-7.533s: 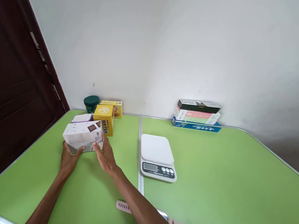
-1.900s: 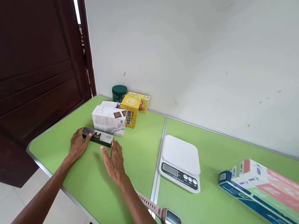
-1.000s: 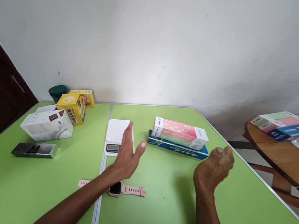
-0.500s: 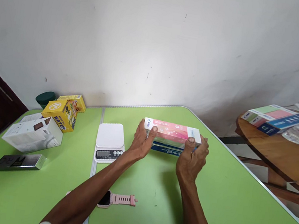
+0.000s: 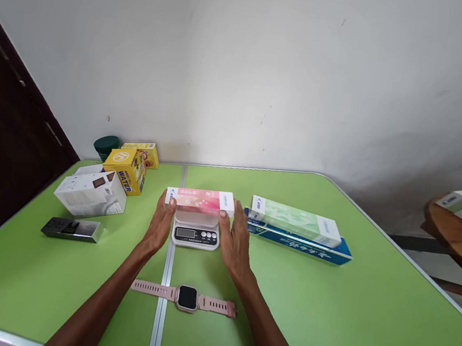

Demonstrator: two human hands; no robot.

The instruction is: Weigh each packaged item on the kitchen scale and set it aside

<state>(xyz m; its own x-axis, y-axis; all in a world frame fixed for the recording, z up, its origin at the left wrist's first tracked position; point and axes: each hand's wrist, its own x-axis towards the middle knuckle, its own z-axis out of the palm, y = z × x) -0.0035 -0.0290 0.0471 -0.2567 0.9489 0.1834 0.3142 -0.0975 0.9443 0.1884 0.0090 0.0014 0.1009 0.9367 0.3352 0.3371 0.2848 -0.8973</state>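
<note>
A long pink toothpaste box (image 5: 200, 200) is held level between my two hands, over the white plate of a digital kitchen scale (image 5: 196, 236). My left hand (image 5: 160, 221) grips its left end, thumb on the near side. At the other end my right hand (image 5: 238, 239) closes on it in the same way. I cannot tell whether the box touches the plate. To the right, a green toothpaste box (image 5: 296, 221) lies on a blue box (image 5: 307, 247). Nearer me a pink-strapped smartwatch (image 5: 187, 298) lies flat, its screen dark.
On the left stand a white box (image 5: 91, 193), a dark silver box (image 5: 72, 229), yellow boxes (image 5: 129, 168) and a dark green lidded container (image 5: 106, 145). A metal seam (image 5: 160, 314) crosses the green table (image 5: 319, 333). More boxes lie on a wooden table (image 5: 458, 232) at right.
Both hands have carried the pink toothpaste box left, from above the green and blue boxes to above the scale. The view has turned left, and the whole watch now shows.
</note>
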